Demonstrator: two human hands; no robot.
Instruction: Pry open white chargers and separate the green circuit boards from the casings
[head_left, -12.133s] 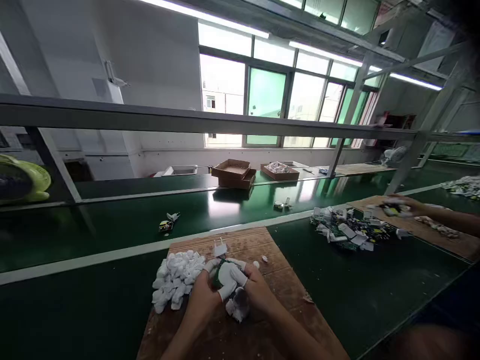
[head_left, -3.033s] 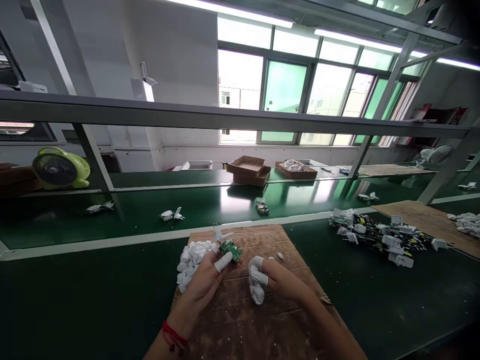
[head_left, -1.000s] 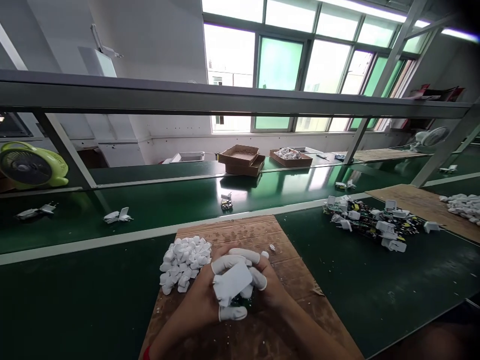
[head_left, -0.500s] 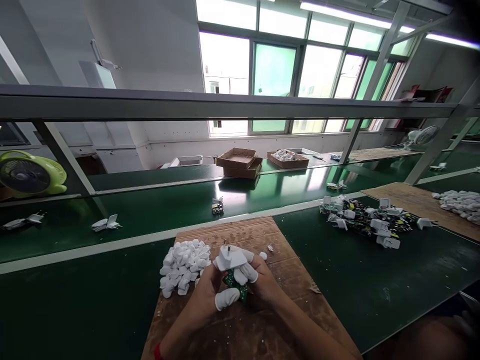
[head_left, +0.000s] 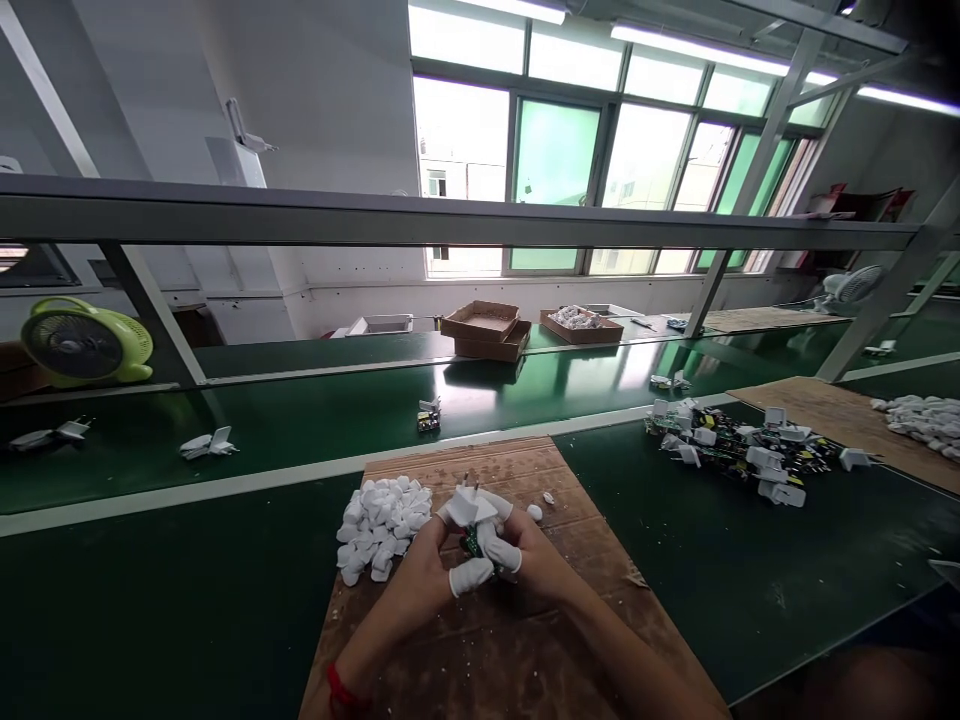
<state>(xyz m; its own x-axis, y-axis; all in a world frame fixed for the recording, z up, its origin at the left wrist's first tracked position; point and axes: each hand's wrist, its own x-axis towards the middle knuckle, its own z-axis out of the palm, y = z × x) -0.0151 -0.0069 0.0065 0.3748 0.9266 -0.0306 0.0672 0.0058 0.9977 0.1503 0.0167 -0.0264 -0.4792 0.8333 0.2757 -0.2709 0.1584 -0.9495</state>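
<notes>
Both hands meet over a brown cardboard sheet (head_left: 525,455), closed round one white plug housing (head_left: 466,506) with metal pins pointing up. Beneath the housing shows part of a green circuit board (head_left: 471,542). My left hand (head_left: 427,572) grips it from the left side, its thumb in a white finger cot. From the right, my right hand (head_left: 529,550) holds it with fingers in white cots curled over the board. Fingers hide much of the board. Beside my left hand lies a heap of small white plastic pieces (head_left: 382,525).
A pile of circuit boards with white plug parts (head_left: 757,450) lies at right. Behind runs a green belt (head_left: 300,405) carrying several spaced units. Farther back stand cardboard trays (head_left: 487,325), a green fan (head_left: 86,340) and a metal rail (head_left: 337,220). Two small white bits (head_left: 535,512) lie near my right hand.
The plug housing has tilted in my hands, and less of the green board shows. My view has shifted slightly left. Units on the belt have moved left relative to the fixed frame.
</notes>
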